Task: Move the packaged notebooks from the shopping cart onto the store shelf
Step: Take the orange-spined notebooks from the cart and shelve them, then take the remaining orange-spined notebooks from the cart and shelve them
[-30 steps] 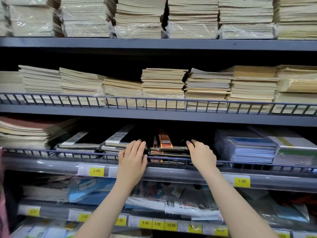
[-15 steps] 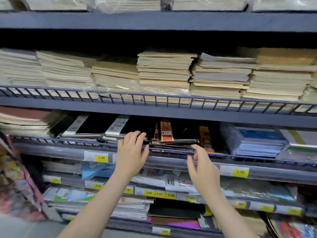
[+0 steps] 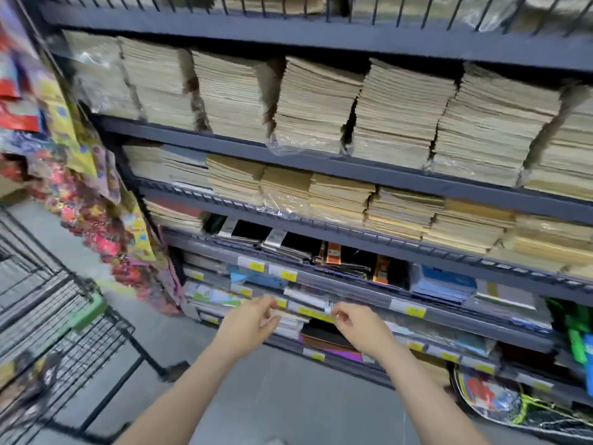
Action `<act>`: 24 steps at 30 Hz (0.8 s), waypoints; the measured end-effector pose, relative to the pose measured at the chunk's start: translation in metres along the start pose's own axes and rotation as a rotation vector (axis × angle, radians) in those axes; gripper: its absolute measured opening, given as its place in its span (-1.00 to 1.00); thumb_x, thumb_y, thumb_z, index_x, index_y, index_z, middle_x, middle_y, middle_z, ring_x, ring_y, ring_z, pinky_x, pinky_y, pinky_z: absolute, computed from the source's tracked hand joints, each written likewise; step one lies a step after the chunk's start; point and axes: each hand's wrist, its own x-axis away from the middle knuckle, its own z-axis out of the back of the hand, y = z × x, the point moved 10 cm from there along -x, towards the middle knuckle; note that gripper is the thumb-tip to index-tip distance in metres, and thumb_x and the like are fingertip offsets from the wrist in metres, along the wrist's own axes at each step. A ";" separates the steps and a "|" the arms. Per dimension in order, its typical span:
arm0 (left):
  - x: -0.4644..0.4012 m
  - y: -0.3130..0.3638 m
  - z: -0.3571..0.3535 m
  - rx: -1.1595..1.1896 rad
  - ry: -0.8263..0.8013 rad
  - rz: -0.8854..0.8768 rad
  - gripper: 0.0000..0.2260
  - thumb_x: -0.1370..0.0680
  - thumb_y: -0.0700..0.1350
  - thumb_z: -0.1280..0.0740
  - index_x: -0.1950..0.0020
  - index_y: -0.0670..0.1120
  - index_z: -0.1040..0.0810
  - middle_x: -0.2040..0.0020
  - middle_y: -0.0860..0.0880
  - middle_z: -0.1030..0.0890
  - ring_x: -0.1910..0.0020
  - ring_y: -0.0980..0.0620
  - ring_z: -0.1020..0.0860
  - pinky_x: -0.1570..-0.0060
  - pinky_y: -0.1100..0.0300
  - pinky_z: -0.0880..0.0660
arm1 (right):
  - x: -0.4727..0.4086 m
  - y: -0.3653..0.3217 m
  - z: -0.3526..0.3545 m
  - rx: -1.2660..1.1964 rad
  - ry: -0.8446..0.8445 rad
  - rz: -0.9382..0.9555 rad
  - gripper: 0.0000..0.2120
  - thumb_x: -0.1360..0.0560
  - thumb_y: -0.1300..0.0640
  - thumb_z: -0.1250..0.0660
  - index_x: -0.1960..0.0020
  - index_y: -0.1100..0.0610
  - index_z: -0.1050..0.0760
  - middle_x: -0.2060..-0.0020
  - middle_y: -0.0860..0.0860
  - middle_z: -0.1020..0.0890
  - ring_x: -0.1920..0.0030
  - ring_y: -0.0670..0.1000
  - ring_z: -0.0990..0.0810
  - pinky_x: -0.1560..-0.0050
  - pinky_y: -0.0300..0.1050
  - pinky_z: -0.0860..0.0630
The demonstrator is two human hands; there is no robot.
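A black wire shopping cart (image 3: 64,322) stands at the left, its contents blurred. Both hands hang empty before the store shelf (image 3: 353,239), left hand (image 3: 248,326) and right hand (image 3: 359,329) loosely curled. Packaged notebooks (image 3: 340,258) lie above them.

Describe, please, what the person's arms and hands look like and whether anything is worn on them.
Both arms are bare as far as the frame shows: no sleeves, gloves, watch or bracelets. The left hand and right hand carry no visible rings on the fingers, though motion blur hides fine detail.
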 end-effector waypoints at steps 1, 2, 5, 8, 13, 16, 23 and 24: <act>0.018 0.000 0.012 0.010 -0.010 0.037 -0.77 -0.49 0.09 -0.21 -0.03 -0.02 -0.45 0.11 0.06 -0.59 0.12 0.00 -0.58 0.20 0.10 -0.46 | 0.013 -0.013 -0.001 -0.004 -0.021 0.012 -0.81 -0.51 0.09 -0.17 -0.05 0.02 -0.50 0.09 0.00 -0.61 0.03 0.07 -0.56 0.07 -0.06 -0.46; 0.035 0.000 0.023 0.026 -0.004 0.063 -0.79 -0.49 0.07 -0.23 -0.03 -0.01 -0.44 0.12 0.09 -0.58 0.11 0.02 -0.58 0.19 0.12 -0.45 | 0.025 -0.026 -0.004 -0.008 -0.037 0.029 -0.82 -0.51 0.10 -0.18 -0.04 0.03 -0.51 0.12 0.01 -0.61 0.05 0.07 -0.57 0.08 -0.05 -0.46; 0.085 -0.015 0.041 0.029 -0.023 0.147 -0.71 -0.46 0.13 -0.17 -0.05 -0.03 -0.44 0.16 0.16 -0.52 0.10 0.02 -0.57 0.17 0.17 -0.42 | 0.055 -0.059 -0.021 -0.009 -0.061 0.065 -0.82 -0.50 0.10 -0.20 -0.05 0.03 -0.52 0.09 0.00 -0.64 0.11 0.03 -0.56 0.13 -0.09 -0.44; 0.130 -0.045 0.050 0.001 -0.030 0.213 -0.53 -0.34 0.26 0.00 -0.07 0.03 -0.42 0.14 0.16 -0.53 0.12 0.01 -0.57 0.13 0.12 -0.49 | 0.075 -0.083 -0.052 -0.017 -0.102 0.070 -0.81 -0.49 0.10 -0.20 -0.05 0.01 -0.53 0.03 -0.02 -0.64 0.06 0.01 -0.58 0.10 -0.12 -0.44; 0.197 -0.098 0.071 0.023 -0.019 0.259 -0.73 -0.45 0.17 -0.14 -0.02 0.04 -0.41 0.18 0.15 -0.52 0.15 0.03 -0.57 0.18 0.13 -0.47 | 0.094 -0.133 -0.111 -0.031 -0.136 0.083 -0.77 -0.49 0.15 -0.18 -0.09 0.04 -0.53 -0.03 -0.01 -0.64 -0.08 0.02 -0.58 0.01 -0.17 -0.42; 0.237 -0.133 0.096 -0.016 -0.028 0.272 -0.81 -0.50 0.05 -0.23 -0.05 0.00 -0.44 0.15 0.13 -0.54 0.11 0.01 -0.56 0.19 0.17 -0.40 | 0.103 -0.180 -0.152 -0.064 -0.144 0.109 -0.77 -0.51 0.21 -0.20 -0.13 0.14 -0.52 0.01 0.03 -0.62 0.02 -0.03 -0.54 0.17 -0.32 -0.24; 0.345 -0.254 0.177 -0.007 -0.013 0.328 -0.77 -0.51 0.03 -0.23 -0.10 -0.04 -0.47 0.11 0.04 -0.61 0.11 -0.05 -0.58 0.15 0.11 -0.49 | 0.116 -0.300 -0.247 -0.163 -0.097 0.069 -0.78 -0.51 0.22 -0.22 -0.11 0.14 -0.54 0.02 0.04 -0.63 0.05 -0.07 -0.52 0.14 -0.33 -0.26; 0.357 -0.272 0.190 0.004 0.004 0.339 -0.77 -0.50 0.06 -0.23 -0.08 -0.02 -0.48 0.12 0.05 -0.61 0.13 -0.03 -0.58 0.15 0.11 -0.51 | 0.115 -0.317 -0.258 -0.162 -0.104 0.065 -0.78 -0.51 0.20 -0.22 -0.12 0.13 -0.54 0.01 0.04 -0.64 0.03 -0.06 -0.53 0.15 -0.33 -0.25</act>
